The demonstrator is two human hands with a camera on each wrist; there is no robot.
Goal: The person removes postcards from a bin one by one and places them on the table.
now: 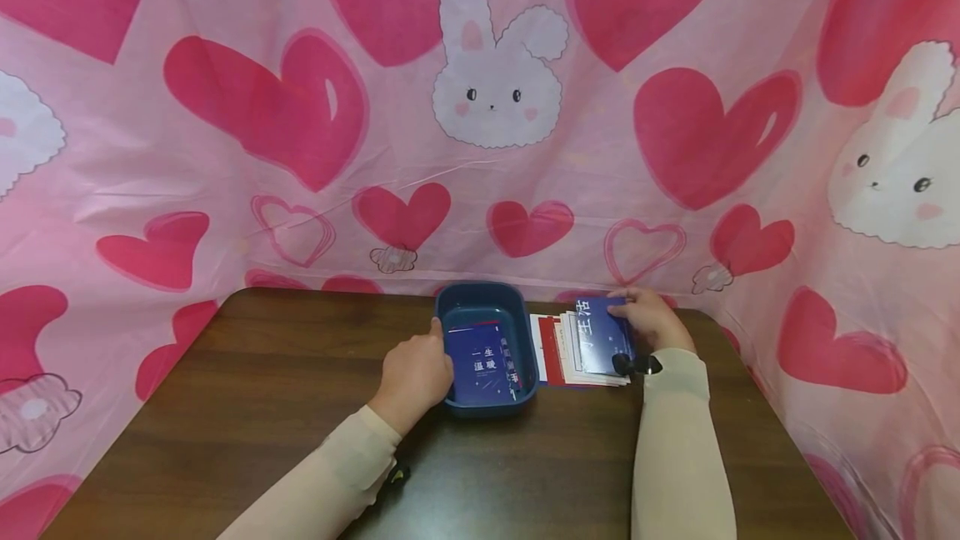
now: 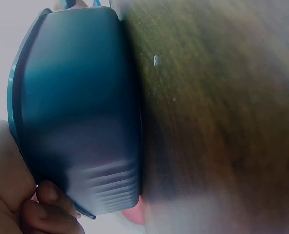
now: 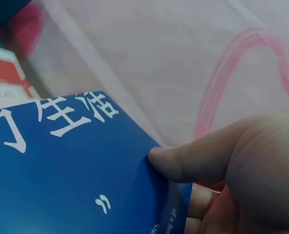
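A dark teal plastic bin (image 1: 480, 298) stands on the table, with blue cards (image 1: 476, 386) bearing white characters lying inside it. My left hand (image 1: 412, 377) holds the bin at its left rim; the left wrist view shows curled fingers (image 2: 51, 209) against the bin's outer wall. To the right of the bin, my right hand (image 1: 651, 319) pinches a blue card (image 3: 66, 165) by its edge, thumb on the printed face. That card is over the right end of a fanned row of red, white and cream cards (image 1: 555, 348).
The brown wooden table (image 1: 277, 407) extends to both sides and in front of the bin. A pink cloth (image 1: 495, 173) printed with hearts and rabbits hangs behind the table and along its sides.
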